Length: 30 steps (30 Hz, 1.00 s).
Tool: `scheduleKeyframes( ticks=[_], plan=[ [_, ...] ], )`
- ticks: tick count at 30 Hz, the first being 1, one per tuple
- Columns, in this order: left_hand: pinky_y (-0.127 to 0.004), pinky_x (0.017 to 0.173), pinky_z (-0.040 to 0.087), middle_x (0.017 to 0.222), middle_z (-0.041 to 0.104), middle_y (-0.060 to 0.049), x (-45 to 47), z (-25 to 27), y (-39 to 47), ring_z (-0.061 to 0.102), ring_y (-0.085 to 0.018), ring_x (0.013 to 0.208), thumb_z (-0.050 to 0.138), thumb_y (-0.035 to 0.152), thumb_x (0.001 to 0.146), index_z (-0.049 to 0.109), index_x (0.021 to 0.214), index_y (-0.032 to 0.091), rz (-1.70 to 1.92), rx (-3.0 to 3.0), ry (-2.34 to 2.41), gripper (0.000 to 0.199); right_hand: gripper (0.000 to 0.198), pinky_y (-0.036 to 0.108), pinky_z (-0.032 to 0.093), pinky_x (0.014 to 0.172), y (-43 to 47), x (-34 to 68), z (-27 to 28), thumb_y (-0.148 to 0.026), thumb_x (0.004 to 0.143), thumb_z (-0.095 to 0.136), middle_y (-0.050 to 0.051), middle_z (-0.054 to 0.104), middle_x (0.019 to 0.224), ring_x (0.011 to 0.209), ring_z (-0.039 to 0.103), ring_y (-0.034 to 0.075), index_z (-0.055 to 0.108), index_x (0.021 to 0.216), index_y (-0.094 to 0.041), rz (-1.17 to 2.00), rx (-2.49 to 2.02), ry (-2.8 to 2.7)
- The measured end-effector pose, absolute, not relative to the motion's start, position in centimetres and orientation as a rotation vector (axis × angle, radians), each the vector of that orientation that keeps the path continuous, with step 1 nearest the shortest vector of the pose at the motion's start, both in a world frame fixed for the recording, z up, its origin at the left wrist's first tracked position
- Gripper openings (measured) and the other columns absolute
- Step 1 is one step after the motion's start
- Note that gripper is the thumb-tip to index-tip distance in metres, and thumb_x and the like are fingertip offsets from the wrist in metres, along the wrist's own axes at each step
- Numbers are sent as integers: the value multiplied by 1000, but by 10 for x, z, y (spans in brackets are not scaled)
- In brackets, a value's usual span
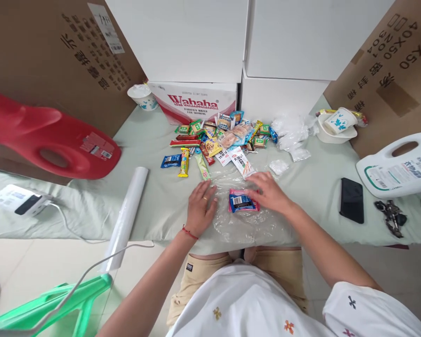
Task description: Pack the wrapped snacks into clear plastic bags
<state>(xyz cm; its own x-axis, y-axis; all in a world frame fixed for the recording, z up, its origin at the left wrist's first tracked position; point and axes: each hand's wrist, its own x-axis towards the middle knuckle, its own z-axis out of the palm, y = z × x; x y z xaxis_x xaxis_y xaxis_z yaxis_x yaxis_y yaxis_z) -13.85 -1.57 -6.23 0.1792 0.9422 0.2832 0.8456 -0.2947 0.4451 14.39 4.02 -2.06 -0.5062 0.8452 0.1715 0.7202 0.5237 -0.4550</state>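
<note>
My left hand (200, 208) lies low over the left edge of a clear plastic film (228, 229), fingers spread and holding nothing. On the film rest a blue snack packet (242, 202) and, mostly hidden beneath it, a pink packet (256, 206). My right hand (270, 193) is open at their right side; its thumb reaches the packets' upper right edge, while its fingers extend toward a white packet (241, 161). A pale green stick packet (202, 167) points toward my left fingertips. Behind both hands spreads a pile of wrapped snacks (228, 138).
A roll of film (128, 217) overhangs the front edge on the left, near a red jug (56, 135). Crumpled plastic bags (291, 133) lie right of the pile. Farther right are a phone (352, 200), keys (391, 217) and a white jug (400, 164). Boxes (196, 103) line the back.
</note>
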Motion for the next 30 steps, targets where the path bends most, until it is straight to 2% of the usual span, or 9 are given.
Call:
scheduleKeyframes(
  ticks=[4,8,10,13,16,19,23,26,30],
  plan=[
    [-51,118,38,141,64,-10,-135,-46,3,49,-29,138,48,31,98,66,129,23,1033,2216,1841,37,51,50,38,111,88,158,-19,-32,97,55,16,61,137,126,48,34,56,145,-15,268,-1379,-2278],
    [-56,116,37,143,60,-16,-123,-35,44,50,-35,137,57,32,89,53,144,17,894,2188,1868,57,76,55,36,113,130,155,-16,-28,88,65,19,53,148,138,38,38,39,157,-12,342,-1421,-2381],
    [-56,114,40,138,61,-18,-123,-31,55,52,-36,133,57,28,85,54,142,14,889,2174,1872,59,68,56,37,111,131,152,-9,-28,90,63,19,56,143,137,38,38,44,154,-15,338,-1374,-2397],
    [-50,103,48,116,67,-14,-128,-25,37,59,-30,116,49,18,87,64,122,16,1062,2186,1903,38,41,52,41,108,103,151,4,-33,99,55,14,64,126,127,46,33,61,138,-21,364,-1190,-2414],
    [-43,90,52,97,70,-10,-124,-28,-15,63,-25,101,46,12,91,66,101,21,1100,2320,1730,24,51,48,44,105,56,145,5,-50,94,66,13,63,130,123,49,32,61,136,-21,487,-1064,-2549],
    [-46,99,50,115,74,-11,-115,-44,-66,63,-28,119,50,15,93,69,111,22,864,2515,1444,27,73,52,41,108,23,133,-5,-51,83,80,17,59,139,129,46,36,55,143,-16,485,-1158,-2721],
    [-56,116,36,154,55,-14,-117,-68,-92,52,-32,141,47,23,100,58,144,24,500,2510,1598,45,63,51,40,107,19,129,-12,-34,84,80,17,63,130,126,48,36,58,140,-15,477,-1256,-2834],
    [-59,124,23,160,48,-9,-130,-73,-92,46,-29,147,47,30,103,49,153,30,346,2543,1539,49,59,49,40,107,28,139,-10,-27,84,79,16,63,131,125,48,34,59,138,-16,526,-1182,-2850],
    [-57,127,18,162,45,-8,-142,-73,-88,44,-27,149,45,34,105,47,154,31,303,2579,1499,49,61,51,37,111,28,146,-12,-20,82,77,16,61,135,130,45,34,58,139,-15,528,-1028,-2841]
  ],
)
